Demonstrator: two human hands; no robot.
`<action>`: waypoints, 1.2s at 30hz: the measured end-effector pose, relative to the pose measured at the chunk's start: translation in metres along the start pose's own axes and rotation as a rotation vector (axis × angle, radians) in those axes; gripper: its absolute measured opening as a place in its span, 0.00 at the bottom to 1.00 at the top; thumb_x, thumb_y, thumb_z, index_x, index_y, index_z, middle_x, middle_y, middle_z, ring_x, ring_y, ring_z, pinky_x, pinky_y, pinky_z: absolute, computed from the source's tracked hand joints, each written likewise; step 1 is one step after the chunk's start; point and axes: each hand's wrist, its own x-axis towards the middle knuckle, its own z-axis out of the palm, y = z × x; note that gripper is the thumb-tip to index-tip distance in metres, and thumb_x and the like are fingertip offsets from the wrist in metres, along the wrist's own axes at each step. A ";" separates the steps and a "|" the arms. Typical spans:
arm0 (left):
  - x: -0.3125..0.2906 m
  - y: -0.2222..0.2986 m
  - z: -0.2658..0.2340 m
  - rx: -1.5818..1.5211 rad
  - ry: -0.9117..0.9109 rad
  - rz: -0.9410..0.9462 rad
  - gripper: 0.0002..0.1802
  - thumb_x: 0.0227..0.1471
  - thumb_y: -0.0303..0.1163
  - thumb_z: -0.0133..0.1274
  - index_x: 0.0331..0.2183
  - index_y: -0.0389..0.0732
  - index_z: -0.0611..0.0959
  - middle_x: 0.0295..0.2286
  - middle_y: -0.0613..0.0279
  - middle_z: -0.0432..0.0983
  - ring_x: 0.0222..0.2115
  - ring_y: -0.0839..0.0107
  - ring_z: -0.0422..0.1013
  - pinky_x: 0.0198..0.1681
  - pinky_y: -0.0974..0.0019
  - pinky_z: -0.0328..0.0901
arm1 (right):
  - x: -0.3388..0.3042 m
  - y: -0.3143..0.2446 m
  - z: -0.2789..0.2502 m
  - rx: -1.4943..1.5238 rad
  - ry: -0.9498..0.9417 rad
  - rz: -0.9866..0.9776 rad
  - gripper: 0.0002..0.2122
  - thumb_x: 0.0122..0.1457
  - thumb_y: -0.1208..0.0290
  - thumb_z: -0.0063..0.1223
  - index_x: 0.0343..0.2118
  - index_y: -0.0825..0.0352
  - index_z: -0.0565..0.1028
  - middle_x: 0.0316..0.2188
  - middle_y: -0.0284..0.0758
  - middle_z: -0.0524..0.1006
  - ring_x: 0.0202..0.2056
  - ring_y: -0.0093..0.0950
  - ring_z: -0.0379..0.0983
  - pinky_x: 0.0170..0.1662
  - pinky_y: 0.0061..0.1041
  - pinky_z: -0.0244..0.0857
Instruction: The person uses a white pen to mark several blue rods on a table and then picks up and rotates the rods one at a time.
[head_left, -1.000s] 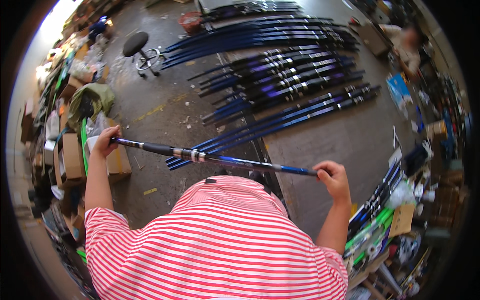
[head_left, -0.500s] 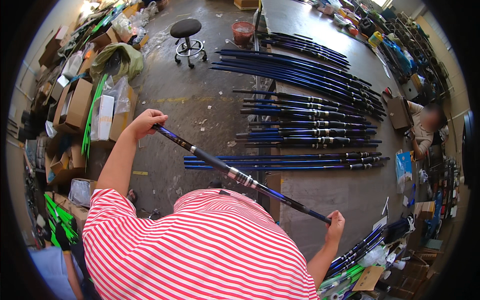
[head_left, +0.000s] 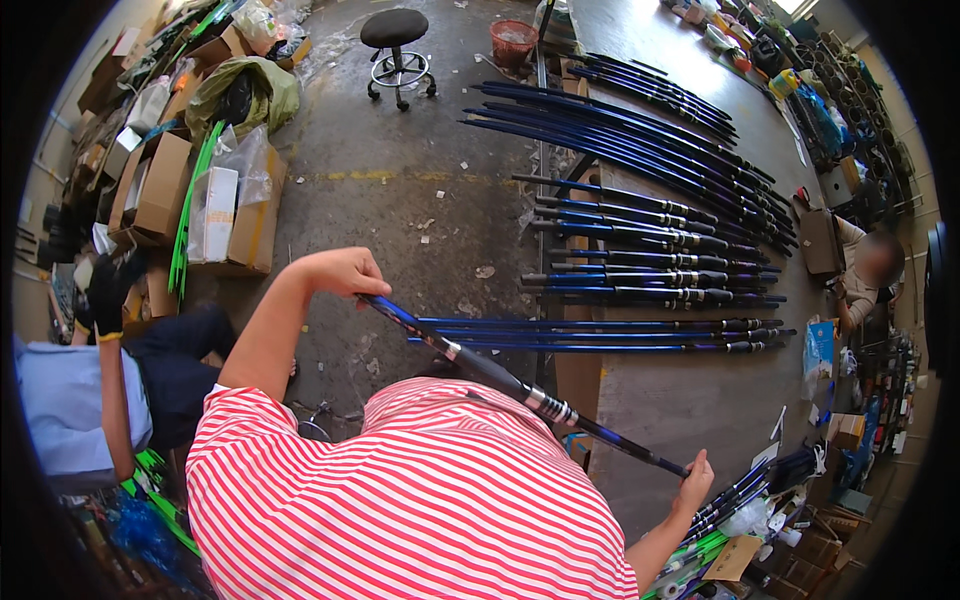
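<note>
A dark blue and black fishing rod [head_left: 500,376] slants across my front, from upper left to lower right. Its far-left end is in my left hand [head_left: 345,272], whose fingers curl closed around it. At the lower right end, my right hand [head_left: 694,484] pinches the thin tip. The silver reel seat [head_left: 550,406] sits between the two hands, and the rod is held clear of the table. Beyond it, several similar rods [head_left: 640,335] lie in a low group on the table, with more rows of rods [head_left: 660,270] farther back.
The long grey table [head_left: 650,400] extends along my right. A person in a blue shirt [head_left: 70,400] with dark gloves is close on my left; another person [head_left: 860,270] is across the table. Cardboard boxes [head_left: 255,220] line the left, and a round stool [head_left: 395,30] stands ahead.
The view has shifted left and the rod now sits lower and farther right in it. My left hand's wrist has bent more. The person in blue has come farther into view.
</note>
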 end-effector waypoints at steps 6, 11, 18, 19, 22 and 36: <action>0.011 -0.001 -0.009 0.154 -0.182 0.047 0.24 0.50 0.49 0.45 0.19 0.38 0.80 0.12 0.69 0.67 0.14 0.79 0.61 0.18 0.71 0.55 | -0.024 -0.002 -0.001 -0.023 0.108 -0.011 0.20 0.57 0.57 0.44 0.12 0.60 0.60 0.09 0.21 0.55 0.11 0.12 0.48 0.14 0.15 0.38; 0.020 -0.017 -0.022 0.184 -0.145 0.150 0.28 0.48 0.55 0.45 0.18 0.37 0.80 0.13 0.64 0.70 0.16 0.74 0.65 0.21 0.68 0.59 | -0.051 -0.001 0.003 -0.004 0.178 0.002 0.20 0.57 0.57 0.44 0.12 0.60 0.59 0.09 0.22 0.55 0.10 0.12 0.48 0.14 0.15 0.38; 0.025 -0.026 -0.028 0.182 -0.162 0.188 0.29 0.46 0.55 0.46 0.17 0.36 0.80 0.13 0.63 0.70 0.16 0.73 0.66 0.22 0.68 0.60 | -0.096 0.006 0.013 0.139 0.391 0.110 0.19 0.57 0.57 0.43 0.13 0.58 0.58 0.09 0.23 0.56 0.08 0.13 0.48 0.09 0.14 0.38; 0.022 -0.027 -0.027 0.189 -0.167 0.187 0.29 0.46 0.55 0.47 0.17 0.36 0.80 0.13 0.63 0.70 0.16 0.74 0.66 0.21 0.68 0.60 | -0.101 0.002 0.016 0.201 0.412 0.116 0.19 0.57 0.57 0.43 0.13 0.59 0.58 0.09 0.23 0.56 0.08 0.13 0.48 0.09 0.14 0.38; 0.012 -0.032 -0.021 0.140 -0.134 0.220 0.28 0.48 0.51 0.47 0.16 0.35 0.78 0.11 0.63 0.69 0.14 0.75 0.64 0.18 0.69 0.57 | -0.116 -0.012 0.023 0.293 0.488 0.130 0.18 0.56 0.55 0.44 0.14 0.58 0.60 0.11 0.22 0.58 0.09 0.12 0.49 0.09 0.12 0.41; -0.062 -0.065 0.067 -0.028 0.282 0.113 0.24 0.49 0.39 0.46 0.10 0.35 0.66 0.08 0.65 0.56 0.10 0.80 0.53 0.13 0.71 0.48 | -0.189 0.112 0.119 0.021 -0.004 -0.107 0.06 0.48 0.72 0.50 0.28 0.67 0.75 0.21 0.34 0.75 0.24 0.21 0.70 0.28 0.22 0.63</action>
